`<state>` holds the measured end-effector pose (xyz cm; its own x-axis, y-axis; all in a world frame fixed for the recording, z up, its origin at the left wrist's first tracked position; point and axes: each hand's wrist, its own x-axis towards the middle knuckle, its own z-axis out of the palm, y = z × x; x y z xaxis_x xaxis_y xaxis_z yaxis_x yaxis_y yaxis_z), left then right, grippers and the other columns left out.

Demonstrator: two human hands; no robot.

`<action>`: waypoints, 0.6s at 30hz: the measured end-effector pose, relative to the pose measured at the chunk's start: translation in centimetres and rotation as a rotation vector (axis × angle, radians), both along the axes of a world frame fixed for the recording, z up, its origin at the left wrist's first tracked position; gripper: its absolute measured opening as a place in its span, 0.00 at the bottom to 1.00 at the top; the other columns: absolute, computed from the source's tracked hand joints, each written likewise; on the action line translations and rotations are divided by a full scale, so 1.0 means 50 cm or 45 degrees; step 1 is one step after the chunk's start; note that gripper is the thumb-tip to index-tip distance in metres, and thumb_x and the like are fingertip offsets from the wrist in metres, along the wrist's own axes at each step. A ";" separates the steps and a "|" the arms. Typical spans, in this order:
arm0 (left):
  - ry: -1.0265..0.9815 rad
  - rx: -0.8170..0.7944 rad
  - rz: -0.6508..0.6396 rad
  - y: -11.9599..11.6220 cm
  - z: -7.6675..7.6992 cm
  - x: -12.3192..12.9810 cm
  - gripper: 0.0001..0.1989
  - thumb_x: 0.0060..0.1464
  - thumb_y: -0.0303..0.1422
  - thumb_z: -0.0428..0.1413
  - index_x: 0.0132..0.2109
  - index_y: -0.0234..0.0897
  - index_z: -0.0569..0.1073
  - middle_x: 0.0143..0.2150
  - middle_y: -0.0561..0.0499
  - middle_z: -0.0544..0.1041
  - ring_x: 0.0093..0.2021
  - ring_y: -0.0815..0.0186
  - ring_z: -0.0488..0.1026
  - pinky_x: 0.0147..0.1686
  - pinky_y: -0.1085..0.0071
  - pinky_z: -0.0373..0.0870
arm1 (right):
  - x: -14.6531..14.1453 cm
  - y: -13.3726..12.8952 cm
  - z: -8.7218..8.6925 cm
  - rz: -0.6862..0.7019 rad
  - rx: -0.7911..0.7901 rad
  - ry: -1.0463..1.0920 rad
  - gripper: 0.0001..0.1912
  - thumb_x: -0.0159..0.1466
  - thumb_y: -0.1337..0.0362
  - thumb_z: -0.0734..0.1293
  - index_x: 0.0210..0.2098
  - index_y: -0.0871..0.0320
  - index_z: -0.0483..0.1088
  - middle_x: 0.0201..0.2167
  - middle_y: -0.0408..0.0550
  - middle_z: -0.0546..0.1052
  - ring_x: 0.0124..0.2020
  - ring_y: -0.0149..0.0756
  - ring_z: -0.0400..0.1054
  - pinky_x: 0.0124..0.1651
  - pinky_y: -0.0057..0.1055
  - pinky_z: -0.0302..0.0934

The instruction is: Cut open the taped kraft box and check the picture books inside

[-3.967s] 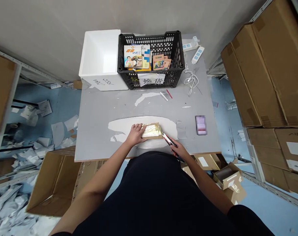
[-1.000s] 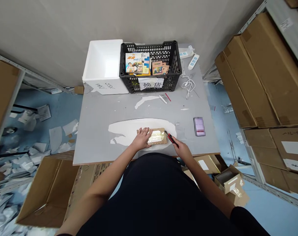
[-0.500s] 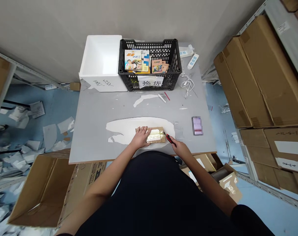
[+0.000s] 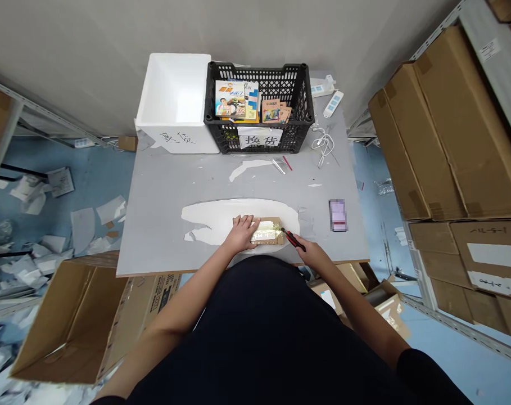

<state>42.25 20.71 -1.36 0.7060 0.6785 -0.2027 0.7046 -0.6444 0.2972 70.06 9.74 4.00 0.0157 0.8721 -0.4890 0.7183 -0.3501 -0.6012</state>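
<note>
In the head view, a small cardboard package (image 4: 267, 232) wrapped in shiny tape lies on a white patch (image 4: 221, 212) of the grey table (image 4: 162, 225); everything else is placed here from that package. Its left part is hidden under the left hand (image 4: 241, 233), whose fingers are spread over its top. Whether the thumb clasps the near side, I cannot tell.

To the package's right, the right hand (image 4: 312, 254) is closed around a red-and-black cutter (image 4: 294, 239), with the rear of the handle lost inside the fist. The cutter's tip meets the package's right end (too small to tell whether the blade is in the cardboard or only against it).

Farther right of the package lies a phone (image 4: 338, 216), its screen blurred into blocks. Well beyond the package stands a black crate (image 4: 258, 122), its front wall hiding the lower parts of the books (image 4: 230, 100) inside. Nearer than the package, the dark-clothed torso (image 4: 272, 332) covers part of the table's edge. Far left of the package, an open carton (image 4: 73, 320) has paper scraps around it.
</note>
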 end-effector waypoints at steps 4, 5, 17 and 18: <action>-0.001 -0.029 0.005 -0.001 0.001 -0.001 0.48 0.41 0.44 0.64 0.67 0.38 0.55 0.66 0.34 0.57 0.66 0.43 0.50 0.64 0.46 0.38 | 0.014 -0.020 -0.008 -0.149 -0.004 0.154 0.29 0.59 0.66 0.65 0.59 0.46 0.67 0.43 0.44 0.80 0.40 0.43 0.75 0.44 0.34 0.66; -0.002 -0.034 0.003 -0.001 0.001 -0.001 0.48 0.42 0.44 0.64 0.67 0.38 0.55 0.66 0.34 0.57 0.66 0.43 0.50 0.64 0.46 0.38 | 0.016 -0.025 -0.010 -0.190 0.003 0.189 0.28 0.58 0.65 0.65 0.59 0.46 0.68 0.40 0.44 0.81 0.37 0.42 0.75 0.42 0.33 0.67; -0.017 0.001 -0.111 0.003 -0.004 -0.017 0.48 0.45 0.45 0.61 0.68 0.35 0.51 0.67 0.35 0.55 0.68 0.47 0.47 0.65 0.47 0.36 | -0.016 -0.093 -0.073 -0.510 -0.226 0.369 0.29 0.65 0.59 0.59 0.66 0.49 0.56 0.30 0.41 0.77 0.18 0.27 0.66 0.21 0.24 0.62; -0.016 0.005 -0.117 0.003 -0.004 -0.018 0.48 0.45 0.45 0.61 0.68 0.35 0.51 0.67 0.35 0.55 0.68 0.47 0.47 0.66 0.48 0.36 | -0.015 -0.091 -0.072 -0.464 -0.182 0.329 0.29 0.65 0.59 0.59 0.66 0.49 0.57 0.33 0.43 0.78 0.21 0.29 0.69 0.25 0.25 0.65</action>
<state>41.35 20.88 -1.59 0.7680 0.6113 -0.1909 0.6384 -0.7074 0.3034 69.32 5.20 0.42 0.1702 0.7563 -0.6317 0.3666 -0.6437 -0.6718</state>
